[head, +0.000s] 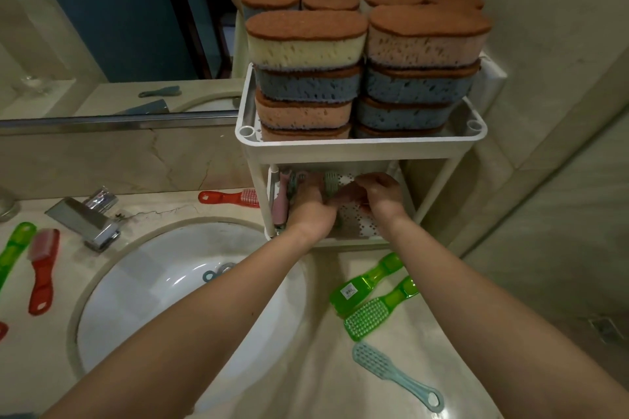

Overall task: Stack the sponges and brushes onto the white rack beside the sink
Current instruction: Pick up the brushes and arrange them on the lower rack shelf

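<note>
The white rack (360,146) stands right of the sink. Its top tray holds two stacks of sponges (306,41), brown-topped with yellow, blue and pink bodies. Both my hands reach into the lower tray. My left hand (311,206) and my right hand (379,196) close together on a grey-blue brush (332,182) standing on edge. A pink brush (280,204) stands at the tray's left side. Two green brushes (369,282) (377,308) and a pale blue brush (396,372) lie on the counter in front of the rack. A red brush (228,197) lies left of the rack.
A white sink (112,286) with a chrome faucet (86,218) fills the left centre. A red brush (42,270) and a green brush (13,248) lie at the far left. A mirror behind doubles the sponges. The wall is close on the right.
</note>
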